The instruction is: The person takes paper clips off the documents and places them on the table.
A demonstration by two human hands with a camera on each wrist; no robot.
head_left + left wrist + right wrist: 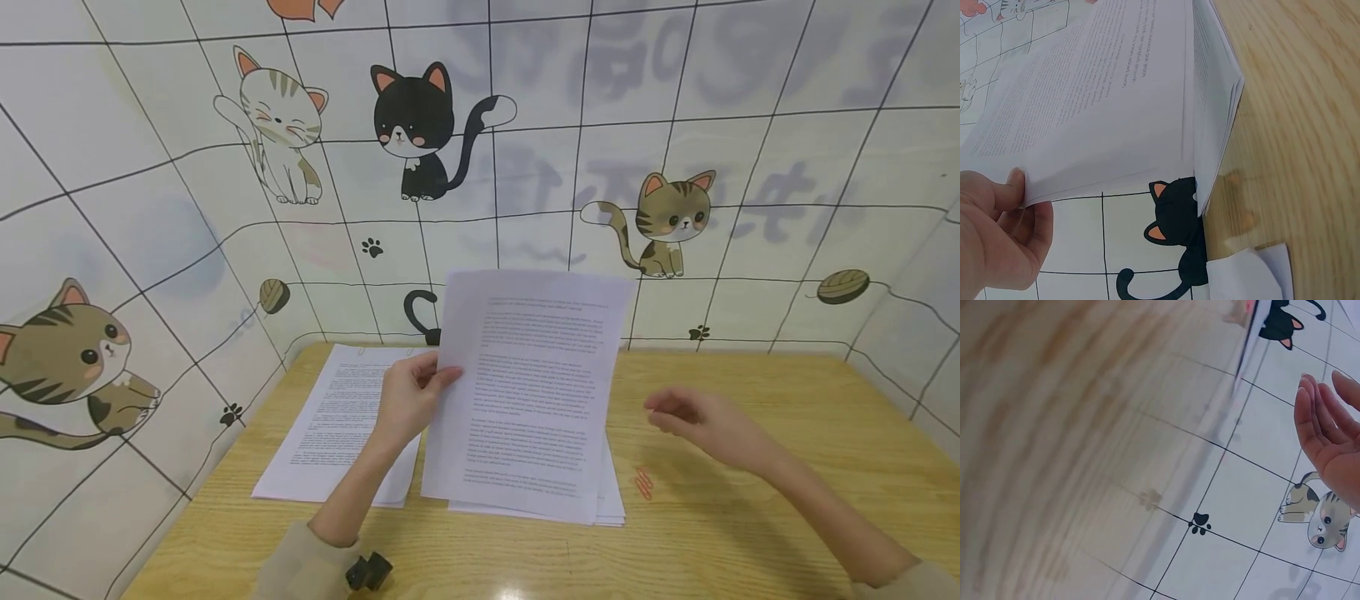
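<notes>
My left hand point(411, 400) pinches the left edge of a printed sheet of paper point(532, 400) between thumb and fingers, holding it upright. In the left wrist view the thumb lies on the face of the page and the fingers curl behind it. Below and behind the raised sheet, more printed pages point(613, 500) show at the lower right. My right hand point(705, 429) hovers above the table to the right of the paper, fingers loosely bent; in the right wrist view nothing shows between them. Red paper clips point(643, 483) lie on the table below that hand.
Another printed stack point(330, 433) lies at the left, with small clips on its top edge. The wooden table point(787, 400) ends at a wall covering point(525, 192) with cartoon cats and a grid. A small black object point(369, 572) is at the left sleeve.
</notes>
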